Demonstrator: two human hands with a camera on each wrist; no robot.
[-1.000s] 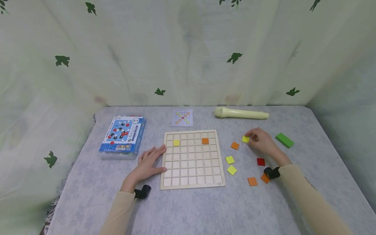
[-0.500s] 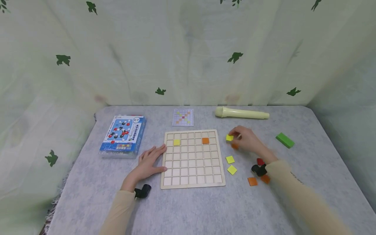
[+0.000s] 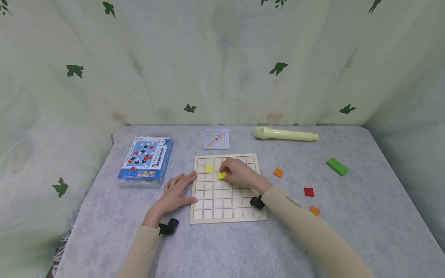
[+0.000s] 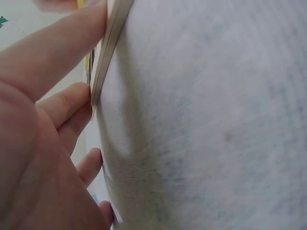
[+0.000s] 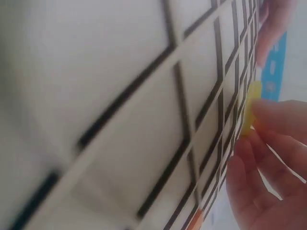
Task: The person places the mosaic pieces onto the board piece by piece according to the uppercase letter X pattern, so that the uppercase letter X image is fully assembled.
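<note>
— Shifted leftward since the earlier frame: our right hand (image 3: 239, 172), pinching a yellow tile (image 3: 221, 176) over the grid board (image 3: 217, 203).
— Left hand (image 3: 176, 194)?
— Extended, touching the board's left edge. Blue box (image 3: 143, 159) lettering: too small for us to read.

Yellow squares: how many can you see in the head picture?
2. One yellow square lies in the wooden board near its top left corner; the right hand pinches another yellow square over the board. The right arm may hide more.
</note>
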